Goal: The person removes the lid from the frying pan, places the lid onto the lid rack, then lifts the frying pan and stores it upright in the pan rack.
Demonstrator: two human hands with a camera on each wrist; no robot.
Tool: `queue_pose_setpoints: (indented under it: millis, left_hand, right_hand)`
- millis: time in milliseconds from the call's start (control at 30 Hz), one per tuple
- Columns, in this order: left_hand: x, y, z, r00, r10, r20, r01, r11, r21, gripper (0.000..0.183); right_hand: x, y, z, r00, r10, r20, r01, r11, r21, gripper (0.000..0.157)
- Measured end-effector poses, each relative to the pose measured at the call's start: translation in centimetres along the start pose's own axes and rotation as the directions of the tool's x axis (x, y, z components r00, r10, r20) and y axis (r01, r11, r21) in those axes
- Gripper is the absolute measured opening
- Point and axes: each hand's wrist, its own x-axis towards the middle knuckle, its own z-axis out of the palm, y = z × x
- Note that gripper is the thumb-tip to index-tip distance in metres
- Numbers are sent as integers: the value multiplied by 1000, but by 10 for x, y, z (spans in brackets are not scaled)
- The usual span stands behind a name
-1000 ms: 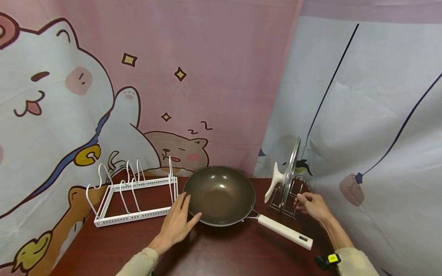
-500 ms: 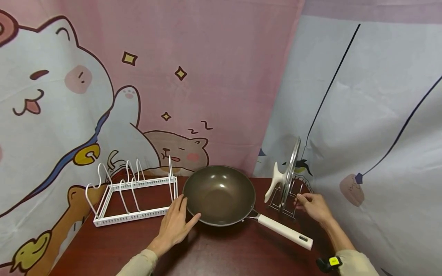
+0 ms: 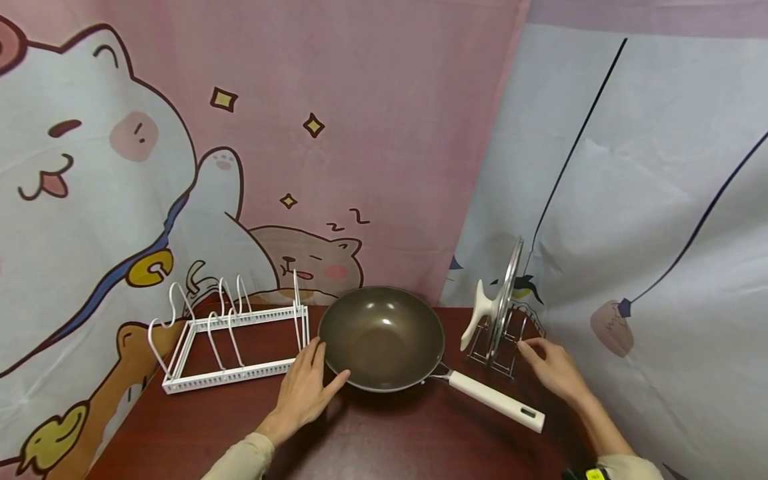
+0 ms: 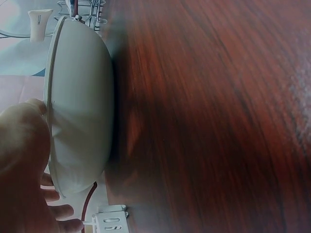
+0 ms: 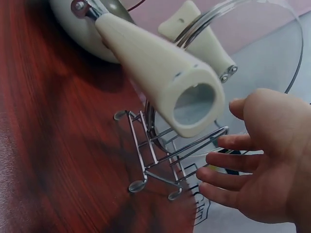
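Observation:
A dark brown wok (image 3: pixel 384 340) sits on the table, its cream handle (image 3: pixel 497 400) pointing to the front right. My left hand (image 3: pixel 302 395) rests at the wok's left rim with fingers extended and thumb spread; the left wrist view shows it against the pale outer wall (image 4: pixel 80 107). To the right, a glass lid (image 3: pixel 507 297) with a cream handle (image 3: pixel 478 315) stands upright in a small metal wire rack (image 5: pixel 187 150). My right hand (image 3: pixel 555 370) is just right of that rack, fingers loosely extended and holding nothing.
On the left stands a white pan rack (image 3: pixel 225 377) with several upright dividers, close to my left fingertips. The dark red table (image 3: pixel 384 440) backs onto a pink cartoon curtain (image 3: pixel 396 133). A pale grey curtain (image 3: pixel 672 280) hangs close on the right.
My right hand has let go of the wire rack and drawn slightly right, its fingers loosening. The left hand, the wok and the lid look unmoved.

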Motion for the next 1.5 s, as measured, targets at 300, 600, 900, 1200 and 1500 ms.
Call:
queue_pose_setpoints:
  millis: [300, 600, 900, 1200, 1500]
  left_hand:
    - [-1, 0, 0, 1000, -10, 7, 10, 1000, -20, 90]
    - [-1, 0, 0, 1000, -10, 6, 10, 1000, -20, 91]
    - [-1, -1, 1, 1000, -10, -1, 10, 1000, -24, 91]
    - [-1, 1, 0, 1000, -13, 7, 13, 999, -32, 90]
    - [-1, 1, -2, 999, -26, 30, 27, 999, -41, 91]
  right_hand:
    - [-28, -20, -11, 997, -60, 57, 64, 996, -57, 54]
    - [-48, -41, -13, 967, -113, 228, 121, 992, -23, 49]
    - [-46, -45, -5, 869, -212, 448, 169, 976, 135, 37]
    - [-40, -38, 16, 756, -281, 591, -1, 902, 431, 35]
    - [-36, -39, 22, 721, -308, 620, 1, 896, 445, 31]
